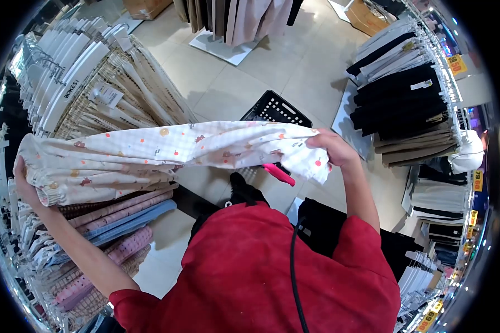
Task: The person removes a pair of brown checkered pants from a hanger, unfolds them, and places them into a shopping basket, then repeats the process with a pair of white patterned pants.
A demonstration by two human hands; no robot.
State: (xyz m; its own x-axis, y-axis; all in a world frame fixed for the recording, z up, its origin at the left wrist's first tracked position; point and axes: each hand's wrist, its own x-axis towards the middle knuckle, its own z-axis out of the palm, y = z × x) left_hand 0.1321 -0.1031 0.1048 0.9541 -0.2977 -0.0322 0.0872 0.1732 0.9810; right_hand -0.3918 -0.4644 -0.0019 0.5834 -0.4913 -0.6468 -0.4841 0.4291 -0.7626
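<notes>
Stretching crosswise in midair before a red shirt (244,266), a printed white garment (189,141) is being held lengthwise from left to right, its gathered end being grasped by the left hand (28,187), its opposite end by the right hand (337,148), nearer the black basket (276,105).

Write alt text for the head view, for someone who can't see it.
A red-shirted person holds a white patterned garment stretched sideways, left grip at its gathered end, right grip near the other. Hanging clothes stand around; a black basket shows beyond the garment.
</notes>
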